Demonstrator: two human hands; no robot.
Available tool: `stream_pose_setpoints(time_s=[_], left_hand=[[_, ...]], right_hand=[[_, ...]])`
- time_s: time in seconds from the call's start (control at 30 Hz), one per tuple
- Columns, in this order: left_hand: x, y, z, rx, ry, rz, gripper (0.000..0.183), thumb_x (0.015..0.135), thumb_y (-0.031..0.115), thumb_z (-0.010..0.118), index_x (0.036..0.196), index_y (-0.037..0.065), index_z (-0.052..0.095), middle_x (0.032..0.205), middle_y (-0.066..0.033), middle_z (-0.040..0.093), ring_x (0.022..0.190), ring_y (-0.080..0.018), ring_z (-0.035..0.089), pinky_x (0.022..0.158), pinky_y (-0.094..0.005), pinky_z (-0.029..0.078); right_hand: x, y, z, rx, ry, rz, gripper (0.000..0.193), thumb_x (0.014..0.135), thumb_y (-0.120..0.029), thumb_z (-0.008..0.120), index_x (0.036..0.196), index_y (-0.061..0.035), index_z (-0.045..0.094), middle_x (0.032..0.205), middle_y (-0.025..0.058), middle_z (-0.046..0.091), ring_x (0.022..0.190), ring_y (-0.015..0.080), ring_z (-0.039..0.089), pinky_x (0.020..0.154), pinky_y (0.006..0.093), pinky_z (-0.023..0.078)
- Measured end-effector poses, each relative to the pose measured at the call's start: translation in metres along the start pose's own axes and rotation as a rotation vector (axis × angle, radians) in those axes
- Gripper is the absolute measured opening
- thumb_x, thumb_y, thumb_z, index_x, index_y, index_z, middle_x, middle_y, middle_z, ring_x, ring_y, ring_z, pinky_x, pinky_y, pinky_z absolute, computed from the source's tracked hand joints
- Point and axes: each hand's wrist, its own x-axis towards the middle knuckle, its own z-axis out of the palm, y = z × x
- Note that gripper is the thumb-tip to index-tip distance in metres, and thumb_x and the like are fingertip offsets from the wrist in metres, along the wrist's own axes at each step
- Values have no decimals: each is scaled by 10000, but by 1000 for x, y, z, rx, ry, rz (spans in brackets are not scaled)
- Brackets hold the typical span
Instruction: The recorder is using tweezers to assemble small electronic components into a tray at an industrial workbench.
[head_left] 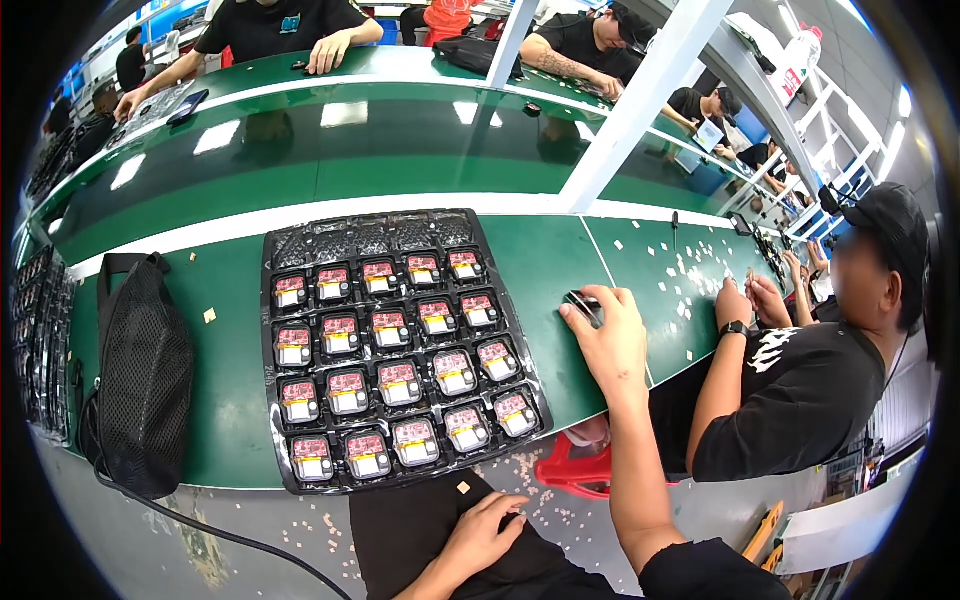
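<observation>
My right hand (612, 340) grips a small dark casing (582, 308) between thumb and fingers, just above the green bench to the right of the tray. What is inside the casing is hidden from here. My left hand (485, 535) lies on my dark-clothed thigh, its fingers loosely stretched and nothing visible in them. In front of me sits a black plastic tray (370, 238) with rows of pockets. Several small open devices (398, 383) fill its nearer rows, each showing a red circuit board and a silver-white block; the farthest row holds none.
A black mesh bag (145, 375) with a cable stands at the left, near stacked black trays (40, 340). Small pale pieces (680, 275) and a screwdriver (675, 230) lie at the right. A co-worker (800, 380) sits close by there. A white post (640, 110) rises behind.
</observation>
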Motion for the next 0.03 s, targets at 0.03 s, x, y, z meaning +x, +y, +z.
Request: stream_pose_setpoints(time_s=[0.03], left_hand=[[0, -1, 0, -6, 3, -1, 325, 935, 158, 713, 1226, 15, 681, 1122, -136, 693, 999, -255, 702, 901, -354, 561]], right_hand=[[0, 0, 0, 5, 1, 1, 409, 866, -365, 786, 1153, -81, 718, 1159, 155, 657, 995, 373, 701, 872, 470, 549]])
